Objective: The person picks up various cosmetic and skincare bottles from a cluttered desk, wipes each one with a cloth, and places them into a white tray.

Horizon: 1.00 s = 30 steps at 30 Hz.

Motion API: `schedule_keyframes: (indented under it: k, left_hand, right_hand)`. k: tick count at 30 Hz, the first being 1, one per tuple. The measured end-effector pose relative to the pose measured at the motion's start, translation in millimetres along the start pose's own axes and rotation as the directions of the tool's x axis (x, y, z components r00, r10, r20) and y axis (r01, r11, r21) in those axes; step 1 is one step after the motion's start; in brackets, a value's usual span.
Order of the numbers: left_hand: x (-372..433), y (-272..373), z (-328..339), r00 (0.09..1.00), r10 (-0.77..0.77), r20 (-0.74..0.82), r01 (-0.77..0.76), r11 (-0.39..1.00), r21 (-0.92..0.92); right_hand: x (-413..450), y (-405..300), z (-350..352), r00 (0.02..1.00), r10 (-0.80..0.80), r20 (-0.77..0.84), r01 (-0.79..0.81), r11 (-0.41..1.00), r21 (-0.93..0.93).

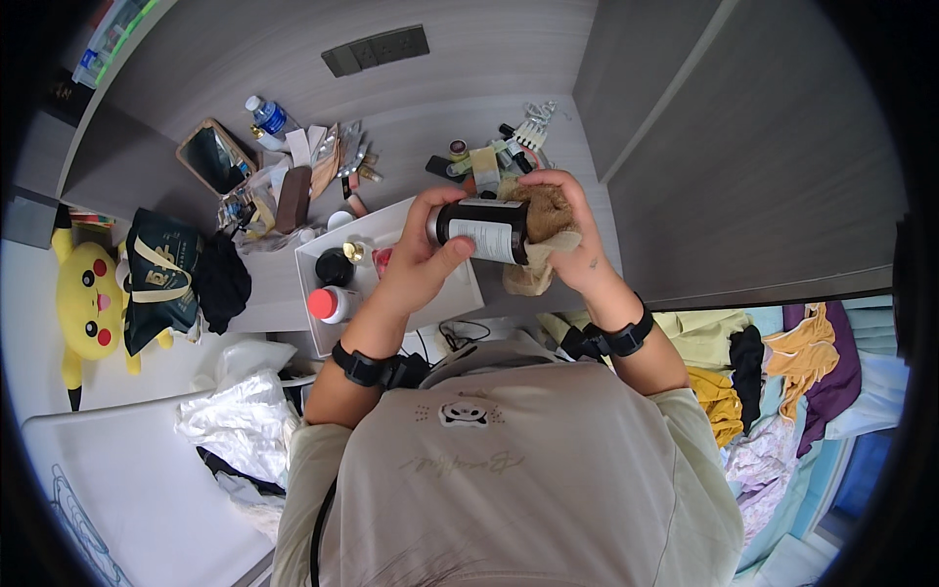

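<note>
My left hand grips a dark bottle with a printed label, lying sideways, its capped end against my palm. A brown and tan cloth is in my right hand, pressed against the bottle's base. Below my left forearm and hand stands a white rectangular box on the desk. Inside it are a white bottle with a red lid, a round black container and a gold-topped bottle; a pinkish-red item beside my left hand is partly hidden.
Cosmetics lie at the desk's back right. Further left are a framed mirror, a water bottle, a brown case and small packets. A dark green bag and yellow plush toy are at left; clothes are piled at right.
</note>
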<state>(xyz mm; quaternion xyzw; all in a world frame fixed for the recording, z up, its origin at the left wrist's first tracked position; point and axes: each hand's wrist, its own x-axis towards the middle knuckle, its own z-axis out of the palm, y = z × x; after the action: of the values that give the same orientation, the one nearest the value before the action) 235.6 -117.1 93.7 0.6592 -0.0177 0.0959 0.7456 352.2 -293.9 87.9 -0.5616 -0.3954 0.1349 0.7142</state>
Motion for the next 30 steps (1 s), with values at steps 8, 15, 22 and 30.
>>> schedule_keyframes:
  k: [8,15,22,30]
  left_hand:
    - [1.2,5.8,10.0,0.967,0.253,-0.008,-0.25,0.959,0.133]
    - [-3.5,0.0,3.3,0.985,0.171,-0.037,-0.157,0.958,0.24]
    - [-0.6,9.7,12.7,0.96,0.278,0.004,-0.268,0.919,0.29]
    - [-5.6,10.7,3.8,0.98,-0.196,0.018,0.194,0.948,-0.253]
  right_hand:
    - [2.0,0.8,5.8,0.977,0.199,-0.071,-0.171,0.943,0.284]
    - [2.3,-14.0,13.0,0.993,0.09,-0.079,-0.08,0.989,0.122]
    - [3.7,-4.6,9.4,0.95,0.24,-0.198,-0.153,0.915,0.374]
    - [1.0,-19.2,10.5,0.988,-0.154,-0.027,0.154,0.988,-0.013]
